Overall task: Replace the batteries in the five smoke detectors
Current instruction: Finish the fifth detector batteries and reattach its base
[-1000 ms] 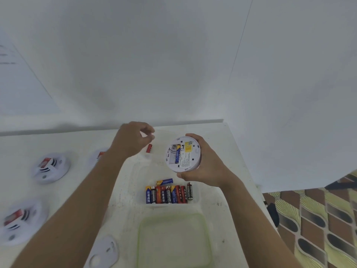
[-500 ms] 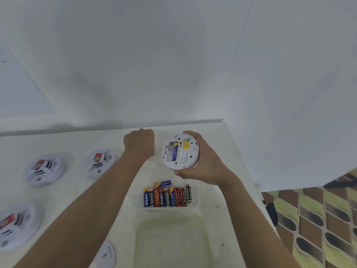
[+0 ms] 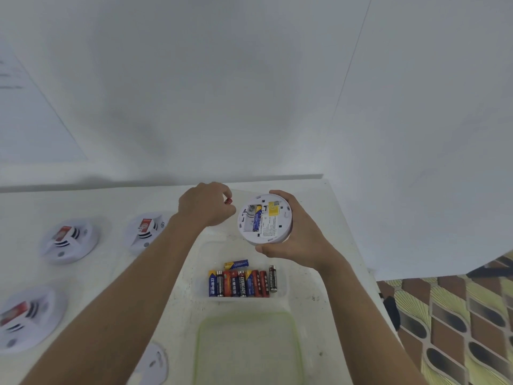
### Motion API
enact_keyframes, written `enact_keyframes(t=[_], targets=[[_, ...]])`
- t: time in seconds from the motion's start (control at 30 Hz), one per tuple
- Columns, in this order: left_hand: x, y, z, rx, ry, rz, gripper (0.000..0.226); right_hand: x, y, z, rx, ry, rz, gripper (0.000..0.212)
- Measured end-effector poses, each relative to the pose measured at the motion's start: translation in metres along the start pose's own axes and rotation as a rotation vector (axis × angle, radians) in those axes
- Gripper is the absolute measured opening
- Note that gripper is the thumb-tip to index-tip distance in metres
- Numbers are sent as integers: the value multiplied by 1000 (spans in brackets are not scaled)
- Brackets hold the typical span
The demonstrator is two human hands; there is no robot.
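My right hand (image 3: 294, 240) grips a white round smoke detector (image 3: 263, 219), its back facing me. One blue battery (image 3: 257, 218) sits in the open compartment beside an empty slot. My left hand (image 3: 206, 205) pinches a red battery (image 3: 228, 201) just left of the detector. Below, a clear tray (image 3: 280, 294) holds a row of several batteries (image 3: 241, 283), with one blue battery (image 3: 236, 264) lying crosswise above the row.
Three white smoke detectors lie face up on the white table to the left (image 3: 69, 241) (image 3: 145, 230) (image 3: 26, 318). A white detector cover plate (image 3: 154, 364) lies near the front edge. A green-rimmed lid (image 3: 248, 348) sits below the tray. Patterned floor (image 3: 458, 323) shows at right.
My left hand reached to the table, closed on the red battery lying there and lifted it towards the detector. The detector in my right hand barely moved.
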State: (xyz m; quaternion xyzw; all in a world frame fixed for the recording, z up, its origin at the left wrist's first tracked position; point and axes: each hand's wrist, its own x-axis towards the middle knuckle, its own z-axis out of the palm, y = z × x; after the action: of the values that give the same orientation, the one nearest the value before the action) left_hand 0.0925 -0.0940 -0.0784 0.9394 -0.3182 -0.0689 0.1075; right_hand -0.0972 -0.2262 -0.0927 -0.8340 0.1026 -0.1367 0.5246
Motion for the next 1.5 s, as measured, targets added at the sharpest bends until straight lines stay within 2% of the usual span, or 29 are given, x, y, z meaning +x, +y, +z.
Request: enact_keyframes(t=[0.23, 0.3, 0.37, 0.5, 0.7, 0.87, 1.03, 1.23, 1.5], targets=[[-30, 2, -18, -476, 72, 96, 18, -4, 0, -4, 21, 30, 12, 93], [-41, 5, -23, -692, 64, 88, 19, -5, -1, -5, 16, 34, 9, 93], [-51, 9, -28, -811, 49, 107, 25, -5, -2, -6, 9, 41, 3, 92], [-62, 10, -34, -804, 44, 217, 29, -5, -4, -6, 7, 56, -3, 90], [-67, 8, -33, -648, -9, 356, 37, -4, -3, -5, 7, 79, -39, 90], [-71, 9, -31, -642, 28, 369, 21, -3, -5, -2, -11, 81, -39, 91], [-73, 7, -30, -724, -124, 398, 26, -7, -7, -4, 15, 69, -31, 91], [-74, 2, -26, -790, -213, 376, 24, -8, -10, -9, 64, 51, -24, 92], [-82, -1, -18, -1102, -371, 336, 29, -10, -13, -11, 67, 35, -42, 92]])
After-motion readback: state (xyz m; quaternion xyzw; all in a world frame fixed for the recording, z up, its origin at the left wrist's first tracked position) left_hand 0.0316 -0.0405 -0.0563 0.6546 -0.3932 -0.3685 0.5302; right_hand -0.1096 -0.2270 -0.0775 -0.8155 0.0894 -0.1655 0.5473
